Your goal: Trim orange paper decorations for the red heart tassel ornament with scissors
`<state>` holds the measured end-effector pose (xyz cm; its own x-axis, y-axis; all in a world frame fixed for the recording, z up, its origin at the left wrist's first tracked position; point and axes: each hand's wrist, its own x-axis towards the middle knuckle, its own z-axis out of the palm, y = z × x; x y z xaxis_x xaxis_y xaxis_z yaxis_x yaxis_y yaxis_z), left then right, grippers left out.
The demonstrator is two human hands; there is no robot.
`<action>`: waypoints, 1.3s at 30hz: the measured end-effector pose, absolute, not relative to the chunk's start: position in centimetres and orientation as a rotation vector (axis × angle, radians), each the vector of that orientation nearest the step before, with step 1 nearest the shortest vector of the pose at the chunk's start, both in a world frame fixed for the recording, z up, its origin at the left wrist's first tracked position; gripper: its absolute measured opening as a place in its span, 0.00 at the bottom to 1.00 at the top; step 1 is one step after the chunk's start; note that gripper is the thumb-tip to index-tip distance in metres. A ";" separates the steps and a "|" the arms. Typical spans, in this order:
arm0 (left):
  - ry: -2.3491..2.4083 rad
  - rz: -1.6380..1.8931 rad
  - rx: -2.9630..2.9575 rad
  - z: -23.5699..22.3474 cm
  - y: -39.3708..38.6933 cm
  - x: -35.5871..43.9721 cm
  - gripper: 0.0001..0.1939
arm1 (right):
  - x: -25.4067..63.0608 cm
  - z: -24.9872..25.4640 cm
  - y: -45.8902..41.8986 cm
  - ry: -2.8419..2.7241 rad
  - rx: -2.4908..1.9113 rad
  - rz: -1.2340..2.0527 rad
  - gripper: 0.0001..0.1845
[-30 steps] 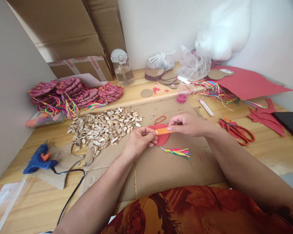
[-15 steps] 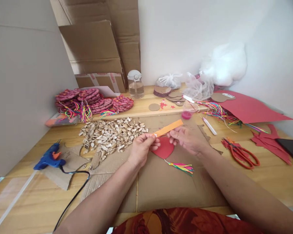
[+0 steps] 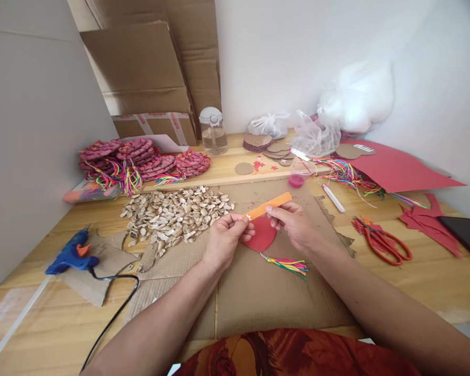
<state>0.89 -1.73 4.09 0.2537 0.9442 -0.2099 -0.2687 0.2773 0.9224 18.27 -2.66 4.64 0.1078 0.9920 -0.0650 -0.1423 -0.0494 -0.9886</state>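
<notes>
My left hand (image 3: 225, 239) pinches the near end of an orange paper strip (image 3: 276, 202), which carries a small white star near my fingers. My right hand (image 3: 293, 224) grips the same strip a little further along, with its far end sticking out past my fingers. Both hands hover over a red heart-shaped piece (image 3: 260, 237) lying on a cardboard sheet (image 3: 258, 292). A rainbow tassel (image 3: 292, 264) trails from the heart's lower tip.
A pile of pale shells (image 3: 172, 214) lies left of my hands. A blue glue gun (image 3: 68, 255) with a black cord rests at the left. Red scissors (image 3: 382, 241), red paper (image 3: 399, 167), a pink-filled cup (image 3: 297, 173), a bottle (image 3: 212, 131) and stacked pink ornaments (image 3: 141, 159) stand around.
The strip has tilted up at its far end. My right hand let go of it half a second ago and has now closed on it again nearer my left hand.
</notes>
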 end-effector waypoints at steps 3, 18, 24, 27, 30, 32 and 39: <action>0.940 1.006 0.900 4.1 -1.7 0.9 0.15 | 18.1 4.7 -2.7 -0.992 -1.159 1.243 0.13; 0.967 1.004 0.978 3.7 -1.9 0.7 0.14 | 16.9 4.6 -3.2 -1.026 -1.115 1.279 0.14; 0.920 1.012 0.997 3.9 -2.8 1.4 0.11 | 16.1 4.3 -4.0 -1.059 -1.054 1.347 0.12; 0.902 1.020 0.994 4.0 -2.7 1.4 0.11 | 16.2 4.2 -3.9 -1.066 -1.064 1.352 0.11; 0.904 1.011 0.995 4.1 -2.6 1.3 0.10 | 16.1 4.3 -3.9 -1.077 -1.091 1.354 0.12; 0.908 1.000 0.995 4.1 -2.6 1.3 0.10 | 16.1 4.4 -4.0 -1.077 -1.112 1.349 0.12; 0.852 0.967 0.996 3.6 -2.4 1.1 0.11 | 16.3 3.8 -3.8 -1.017 -1.154 1.361 0.11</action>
